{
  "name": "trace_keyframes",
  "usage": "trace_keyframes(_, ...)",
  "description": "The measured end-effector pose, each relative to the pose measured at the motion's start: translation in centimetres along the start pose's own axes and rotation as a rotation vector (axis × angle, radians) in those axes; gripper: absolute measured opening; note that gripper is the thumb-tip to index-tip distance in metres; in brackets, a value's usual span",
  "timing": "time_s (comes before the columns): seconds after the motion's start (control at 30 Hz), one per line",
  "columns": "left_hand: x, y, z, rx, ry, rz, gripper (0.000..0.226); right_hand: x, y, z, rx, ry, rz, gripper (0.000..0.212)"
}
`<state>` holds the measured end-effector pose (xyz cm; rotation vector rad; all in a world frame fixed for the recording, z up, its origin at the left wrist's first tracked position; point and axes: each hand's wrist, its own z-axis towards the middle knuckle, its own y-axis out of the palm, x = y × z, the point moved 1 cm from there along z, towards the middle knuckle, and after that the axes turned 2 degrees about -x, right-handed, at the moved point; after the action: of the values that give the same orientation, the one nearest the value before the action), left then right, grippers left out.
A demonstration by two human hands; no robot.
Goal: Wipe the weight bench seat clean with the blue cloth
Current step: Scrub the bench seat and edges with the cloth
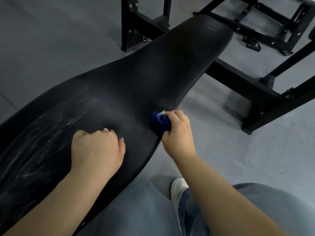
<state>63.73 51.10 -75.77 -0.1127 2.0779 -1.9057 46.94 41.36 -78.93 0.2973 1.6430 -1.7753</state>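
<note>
The black padded weight bench seat [136,79] runs from the lower left to the upper right of the head view. Whitish streaks mark its left part. My right hand [177,133] grips the bunched blue cloth [159,121] and holds it against the seat's right edge. My left hand [97,149] rests on the middle of the seat with its fingers curled under and nothing in it.
Black steel frame legs [247,86] of the bench stand on the grey floor to the right, with more black rack tubing [265,26] at the top right and an upright [127,24] at the top. My trouser legs and a white shoe [179,189] are at the bottom.
</note>
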Motion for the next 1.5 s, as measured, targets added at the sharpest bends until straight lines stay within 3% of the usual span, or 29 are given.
trace_keyframes(0.13,-0.3,-0.3,0.1,0.006,-0.003,-0.011,0.051,1.9,-0.6,5.7,0.053,0.204,-0.001,0.047)
trace_keyframes(0.2,-0.3,-0.2,0.0,-0.02,-0.009,-0.016,0.049,1.8,-0.4,5.7,0.066,0.215,0.004,0.048)
trace_keyframes(0.33,0.0,0.2,0.1,-0.04,-0.023,0.007,0.049,0.1,0.4,1.0,-0.002,-0.064,-0.001,0.05)
trace_keyframes(0.43,0.2,0.0,0.2,-0.028,-0.004,0.007,0.052,0.7,-0.5,1.8,-0.095,-0.128,-0.052,0.052)
trace_keyframes(0.6,-0.3,-0.7,0.5,-0.056,0.023,-0.043,0.049,4.8,-2.0,8.6,0.036,0.161,-0.028,0.043)
trace_keyframes(0.7,-0.8,-0.7,0.4,-0.029,-0.012,-0.175,0.034,4.8,-2.1,8.5,0.067,0.245,0.062,0.041)
trace_keyframes(0.9,-0.2,0.1,0.8,-0.053,0.021,-0.093,0.025,3.6,-2.6,6.8,-0.146,-0.121,-0.034,0.05)
trace_keyframes(1.07,1.1,-1.1,1.0,-0.02,0.0,0.062,0.048,4.8,-2.4,10.2,-0.007,0.065,-0.082,0.047)
trace_keyframes(1.27,2.1,-2.3,1.5,-0.011,-0.065,0.107,0.052,2.7,-1.4,5.5,-0.098,-0.113,-0.061,0.05)
trace_keyframes(1.5,3.2,-1.9,-0.5,-0.019,-0.118,-0.062,0.048,2.6,-1.7,5.6,-0.096,-0.086,-0.027,0.05)
